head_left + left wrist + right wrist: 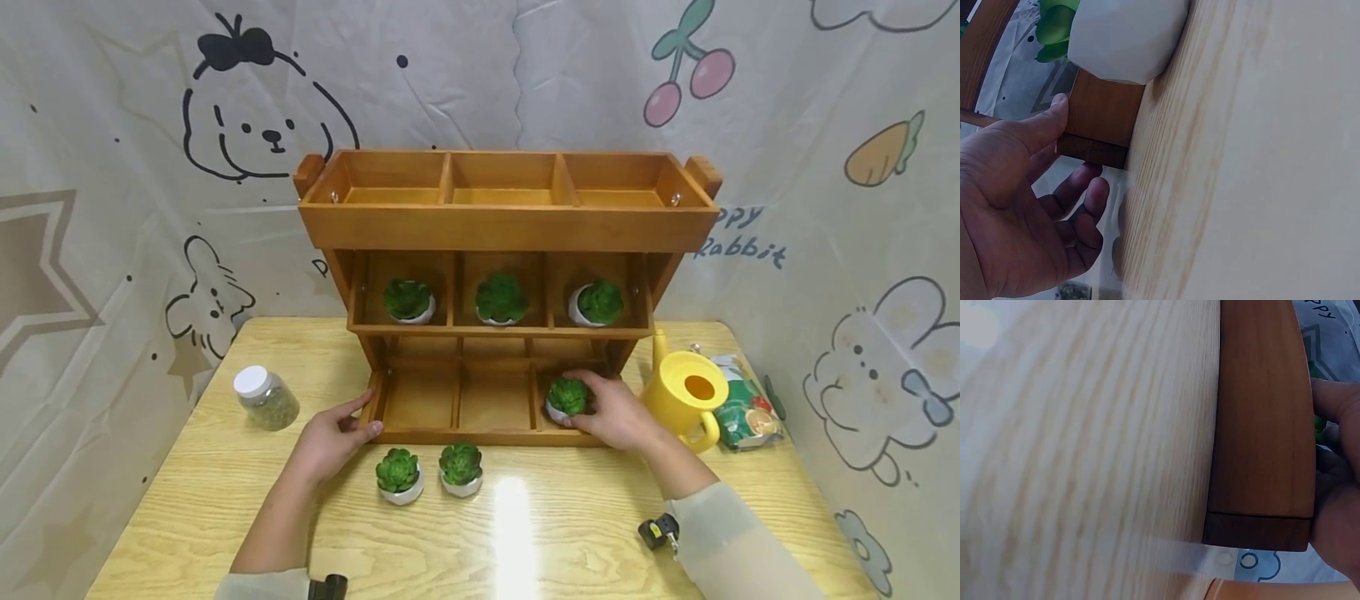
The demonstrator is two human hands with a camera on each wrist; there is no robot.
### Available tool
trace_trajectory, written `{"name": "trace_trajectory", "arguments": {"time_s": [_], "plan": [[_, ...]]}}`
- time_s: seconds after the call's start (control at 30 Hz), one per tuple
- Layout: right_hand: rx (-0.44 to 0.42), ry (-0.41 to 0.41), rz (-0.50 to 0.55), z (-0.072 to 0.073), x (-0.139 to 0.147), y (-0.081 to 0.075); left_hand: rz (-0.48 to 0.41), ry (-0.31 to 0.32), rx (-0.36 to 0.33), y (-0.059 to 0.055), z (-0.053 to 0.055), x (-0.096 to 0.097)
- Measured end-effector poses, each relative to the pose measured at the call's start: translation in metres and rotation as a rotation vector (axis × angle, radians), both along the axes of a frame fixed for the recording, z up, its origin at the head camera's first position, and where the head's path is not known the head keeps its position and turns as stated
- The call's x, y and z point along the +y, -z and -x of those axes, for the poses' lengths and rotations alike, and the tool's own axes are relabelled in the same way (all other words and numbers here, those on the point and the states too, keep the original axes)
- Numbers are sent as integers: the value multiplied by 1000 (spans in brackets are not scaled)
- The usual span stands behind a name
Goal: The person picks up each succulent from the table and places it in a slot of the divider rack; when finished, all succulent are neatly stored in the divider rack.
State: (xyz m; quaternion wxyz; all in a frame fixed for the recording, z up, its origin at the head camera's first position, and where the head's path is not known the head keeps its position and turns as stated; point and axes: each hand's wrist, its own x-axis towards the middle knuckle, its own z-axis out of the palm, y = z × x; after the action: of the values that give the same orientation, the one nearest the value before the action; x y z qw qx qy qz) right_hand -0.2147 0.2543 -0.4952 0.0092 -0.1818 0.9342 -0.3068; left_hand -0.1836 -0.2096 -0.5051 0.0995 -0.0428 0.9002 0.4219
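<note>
A three-tier wooden shelf [510, 229] with divided compartments stands on the table. At the left front corner of its bottom tier, my left hand [330, 442] grips the wood; the left wrist view shows the thumb on the front board [1104, 109] and the other fingers curled by the side. My right hand [618, 410] holds a small potted succulent [567, 397] in the bottom tier's right compartment. The right wrist view shows only part of that hand [1341, 469] behind the front board. Two more succulents, a left one [400, 477] and a right one [461, 469], stand before the shelf.
Potted succulents occupy the middle tier's left [409, 301], centre [501, 298] and right [597, 302] compartments. A lidded jar [267, 398] stands on the left. To the right are a yellow watering can [678, 396] and a green packet [744, 408]. Printed cloth [465, 83] hangs behind.
</note>
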Motion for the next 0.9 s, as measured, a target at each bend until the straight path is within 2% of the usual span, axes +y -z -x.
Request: {"name": "trace_trajectory", "arguments": {"time_s": [0.43,0.6,0.9], "plan": [[-61,62,-10,-1,0,-2,4,7,8,2,0,-1],[-78,84,51,-5,1,-3,-2,11,10,3,1,-1],[-146,85,237,-8,5,1,-11,-1,1,2,0,-3]]}}
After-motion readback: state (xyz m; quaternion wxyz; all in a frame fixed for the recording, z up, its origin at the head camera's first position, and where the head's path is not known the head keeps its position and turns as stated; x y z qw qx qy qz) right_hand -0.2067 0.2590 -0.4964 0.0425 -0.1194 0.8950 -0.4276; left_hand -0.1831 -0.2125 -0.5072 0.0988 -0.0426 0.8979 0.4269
